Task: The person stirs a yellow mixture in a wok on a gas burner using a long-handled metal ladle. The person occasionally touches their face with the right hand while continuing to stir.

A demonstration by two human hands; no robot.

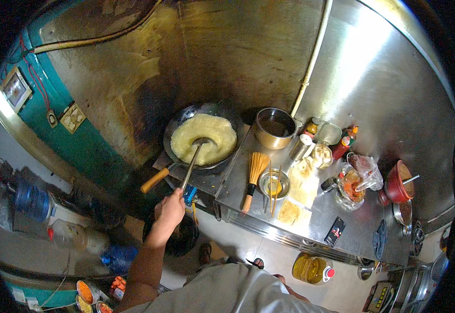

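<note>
My left hand point(171, 211) is closed around the long handle of a metal ladle point(193, 164). The ladle's bowl rests in a thick pale-yellow mixture point(215, 131) inside a dark wok point(169, 146). A wooden handle point(155, 180) sticks out from the wok towards the lower left. Only a small part of my right hand point(279, 278) shows, low beside the shirt, and whether it holds anything is hidden. To the right of the wok lie a bamboo wok brush point(255, 172) and a metal bowl point(264, 191) with egg yolk in it and a pair of chopsticks point(271, 197) across it.
A deep pot point(276, 141) stands behind the brush. Jars, a red sauce bottle point(344, 144), stained paper point(303, 186), plastic bags point(354, 184), a phone point(335, 231) and a red bowl point(397, 184) occupy the steel counter point(317, 215). An oil jug point(307, 268) stands on the floor.
</note>
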